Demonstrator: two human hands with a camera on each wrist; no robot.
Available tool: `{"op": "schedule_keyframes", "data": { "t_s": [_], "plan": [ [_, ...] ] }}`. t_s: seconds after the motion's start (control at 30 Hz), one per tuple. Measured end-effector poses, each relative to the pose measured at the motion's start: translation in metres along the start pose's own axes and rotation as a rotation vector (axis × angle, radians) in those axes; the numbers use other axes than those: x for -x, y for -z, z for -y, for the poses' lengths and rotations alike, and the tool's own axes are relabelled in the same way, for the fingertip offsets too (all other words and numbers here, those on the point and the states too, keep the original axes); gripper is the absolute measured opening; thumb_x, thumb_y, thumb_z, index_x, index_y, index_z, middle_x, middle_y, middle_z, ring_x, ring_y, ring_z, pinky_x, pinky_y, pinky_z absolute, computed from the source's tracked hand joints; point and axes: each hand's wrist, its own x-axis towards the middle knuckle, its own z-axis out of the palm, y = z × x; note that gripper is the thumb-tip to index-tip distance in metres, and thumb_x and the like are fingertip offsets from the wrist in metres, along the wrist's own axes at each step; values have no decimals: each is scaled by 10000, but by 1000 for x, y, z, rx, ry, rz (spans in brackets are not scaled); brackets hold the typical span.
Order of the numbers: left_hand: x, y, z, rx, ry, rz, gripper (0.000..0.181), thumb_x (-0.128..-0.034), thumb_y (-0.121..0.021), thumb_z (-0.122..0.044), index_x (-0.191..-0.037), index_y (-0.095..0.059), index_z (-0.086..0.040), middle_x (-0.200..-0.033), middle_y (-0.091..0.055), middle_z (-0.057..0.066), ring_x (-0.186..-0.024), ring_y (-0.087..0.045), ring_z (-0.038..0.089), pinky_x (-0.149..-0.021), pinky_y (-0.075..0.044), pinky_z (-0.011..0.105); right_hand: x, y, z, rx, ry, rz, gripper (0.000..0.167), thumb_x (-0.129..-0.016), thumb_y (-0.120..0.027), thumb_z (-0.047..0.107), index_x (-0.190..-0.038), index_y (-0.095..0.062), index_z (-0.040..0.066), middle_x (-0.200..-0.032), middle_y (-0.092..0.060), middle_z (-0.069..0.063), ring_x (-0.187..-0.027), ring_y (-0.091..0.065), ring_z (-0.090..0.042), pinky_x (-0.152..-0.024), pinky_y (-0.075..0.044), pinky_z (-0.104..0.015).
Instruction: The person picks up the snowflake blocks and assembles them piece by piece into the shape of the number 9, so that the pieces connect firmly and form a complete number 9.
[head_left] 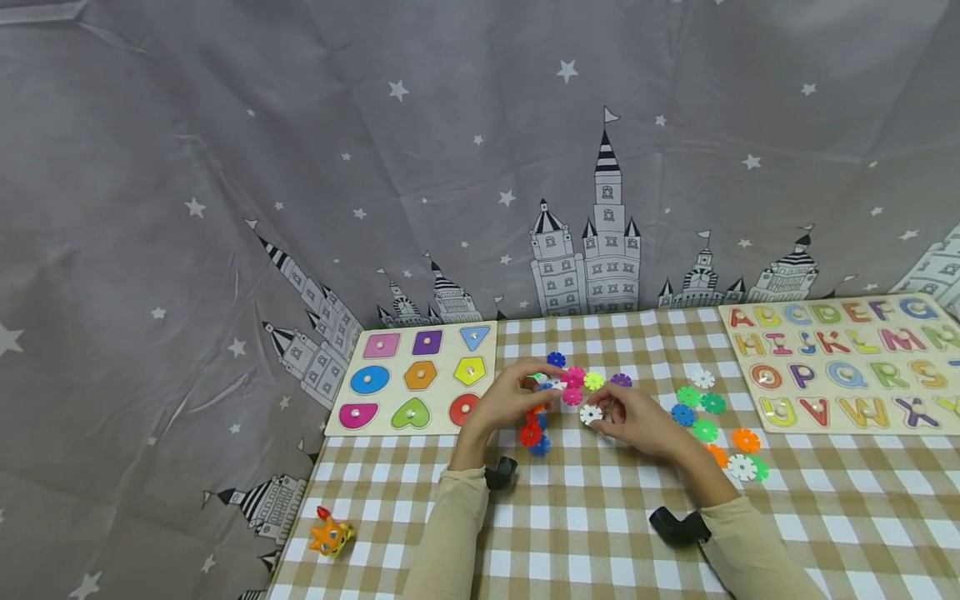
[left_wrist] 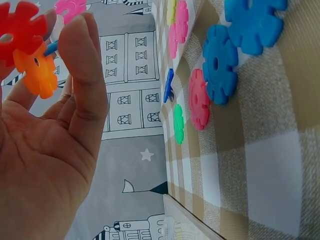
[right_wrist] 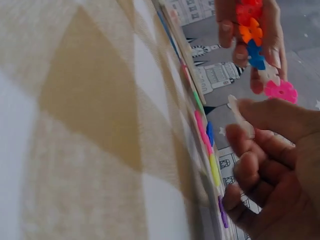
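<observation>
R hand (head_left: 637, 423) pinches white notched disc (head_left: 591, 414), thumb vs. index, approx. ctr of head view. L hand (head_left: 504, 408), fingers bent, holds linked disc chain (right_wrist: 255, 55); R wrist cam, upper right, shows red-orange-blue-white-pink order, partly hidden in head view. Flat plastic discs; woven checked cloth (head_left: 592, 542) below.

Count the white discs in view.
4 white discs: one in the right hand, one in the chain the left hand holds, two on the cloth near the letter board; others may be hidden.
</observation>
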Motion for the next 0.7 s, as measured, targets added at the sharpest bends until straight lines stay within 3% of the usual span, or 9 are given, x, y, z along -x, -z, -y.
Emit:
{"op": "schedule_keyframes", "data": {
  "t_s": [0.23, 0.43, 0.6, 0.7],
  "plan": [
    [10, 5, -29, -14, -11, 21, 304, -910, -674, -56, -1191, -654, 57, -1226, -610, 218, -1146, -541, 386, -958, -501, 444, -2, 7, 2, -210, -24, -94, 328, -890, -696, 73, -1190, -605, -24, -843, -598, -82, -664, -511, -83, -568, -452, -212],
    [11, 5, -31, -11, -9, 20, 281, -915, -671, -63, -1168, -663, 58, -1190, -616, 224, -1128, -548, 403, -944, -507, 450, -2, 9, 3, -275, -36, -137, 364, -918, -664, 64, -1260, -576, -24, -949, -579, -131, -694, -506, -72, -573, -457, -204],
    [10, 5, -31, -22, 9, 29, 294, -915, -676, -78, -1186, -664, 35, -1220, -616, 209, -1144, -553, 382, -964, -494, 467, -3, 10, 3, -285, -22, -229, 368, -928, -657, 66, -1278, -580, -16, -946, -554, -123, -716, -487, -61, -591, -434, -176],
    [11, 6, -31, -28, 16, 28, 298, -910, -679, -67, -1190, -663, 34, -1228, -620, 199, -1136, -562, 356, -966, -494, 464, -5, 9, 2, -316, -7, -241, 368, -928, -655, 61, -1278, -582, -25, -938, -551, -127, -704, -483, -69, -581, -427, -172]
  ]
}}
